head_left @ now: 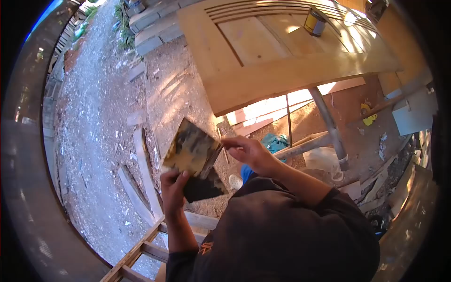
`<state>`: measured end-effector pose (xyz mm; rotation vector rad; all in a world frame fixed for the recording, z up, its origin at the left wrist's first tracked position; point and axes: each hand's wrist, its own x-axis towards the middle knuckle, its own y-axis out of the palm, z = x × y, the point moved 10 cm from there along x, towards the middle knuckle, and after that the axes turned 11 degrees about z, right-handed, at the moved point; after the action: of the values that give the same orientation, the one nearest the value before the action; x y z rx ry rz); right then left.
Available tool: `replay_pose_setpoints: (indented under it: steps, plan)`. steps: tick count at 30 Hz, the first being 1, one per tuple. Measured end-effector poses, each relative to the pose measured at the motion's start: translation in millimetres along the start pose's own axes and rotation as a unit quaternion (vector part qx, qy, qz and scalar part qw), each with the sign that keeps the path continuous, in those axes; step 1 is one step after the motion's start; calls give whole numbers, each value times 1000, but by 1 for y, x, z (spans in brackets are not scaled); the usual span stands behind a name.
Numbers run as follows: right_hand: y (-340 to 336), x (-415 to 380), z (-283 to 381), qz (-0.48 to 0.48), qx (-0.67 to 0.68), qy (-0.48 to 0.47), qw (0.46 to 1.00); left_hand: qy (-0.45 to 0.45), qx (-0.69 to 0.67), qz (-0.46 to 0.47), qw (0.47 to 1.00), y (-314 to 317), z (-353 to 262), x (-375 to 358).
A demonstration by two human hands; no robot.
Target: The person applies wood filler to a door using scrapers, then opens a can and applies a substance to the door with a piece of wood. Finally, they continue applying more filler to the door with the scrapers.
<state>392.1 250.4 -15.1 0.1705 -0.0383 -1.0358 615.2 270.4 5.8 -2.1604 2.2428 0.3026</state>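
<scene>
A folded sheet of sandpaper, mottled dark and tan with wear, is held up in front of my body. Its lower flap is mostly black and angles away beneath the upper one. My left hand grips it at the lower left edge, thumb on top. At its right corner, the fingers of my right hand pinch the edge near the fold. A wooden door with grooved slats and recessed panels lies flat just beyond my hands. On that door stands a dark can with a yellow label.
A metal post stands below the door. Wood offcuts litter the dirt ground, and a wooden ladder-like frame is at lower left. Concrete blocks are stacked at the back. A yellow object lies at right.
</scene>
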Motion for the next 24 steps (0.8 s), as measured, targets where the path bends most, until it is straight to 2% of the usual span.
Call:
replay_pose_setpoints:
  steps: [2,3,5,10,13,14,17,21,24]
  plan:
    - [12,17,-1,9,27,-5,1000,-7,-9,13,1000,5,-7,11]
    - [17,22,8,7,42,-2,999,17,-9,50,999,1,-6,17]
    - [22,27,19,-3,63,-4,998,0,-69,80,994,2,-1,27]
    - [25,39,25,-22,119,-22,992,-29,-68,139,987,6,9,54]
    - [10,54,20,-98,154,-69,981,-59,-56,197,977,14,14,75]
    - [-2,59,21,-140,196,-101,965,-66,-51,222,971,19,15,83]
    - [-45,68,25,-246,299,-169,906,-47,-38,211,976,16,12,113]
    - [-125,66,26,-341,293,-207,869,-88,-61,209,972,20,1,167]
    - [-169,76,22,-364,296,-245,848,-92,-12,208,974,35,-7,225]
